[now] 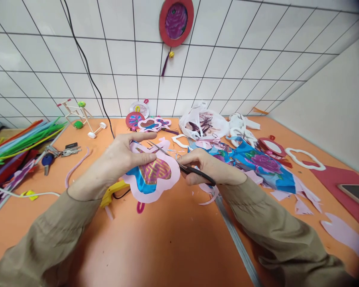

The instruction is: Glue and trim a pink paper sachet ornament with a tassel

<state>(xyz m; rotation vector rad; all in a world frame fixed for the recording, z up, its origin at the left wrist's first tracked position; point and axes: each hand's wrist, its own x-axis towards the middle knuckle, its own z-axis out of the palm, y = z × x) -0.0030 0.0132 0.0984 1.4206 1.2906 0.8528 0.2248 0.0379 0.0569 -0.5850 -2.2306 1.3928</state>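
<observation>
My left hand (119, 159) grips a pink flower-shaped craft piece (171, 179) above the table, thumb on its front. A blue and gold patterned fabric fills the middle of the piece, and a small magenta loop (140, 207) shows below its lower edge. In my right hand (203, 167) is a pair of black-handled scissors (194, 172), fingers wrapped round the handles. The blades reach left across the upper right edge of the craft piece. Behind my left wrist lies a yellow glue gun (112, 193), partly hidden.
Blue floral fabric (263, 163) and pink scraps lie to the right, near a phone (356, 195) on red sheet. A plastic bag (203, 121) and finished ornaments (134, 119) stand along the tiled wall. Keys (66, 150) and colourful pipe cleaners (24, 139) are at left.
</observation>
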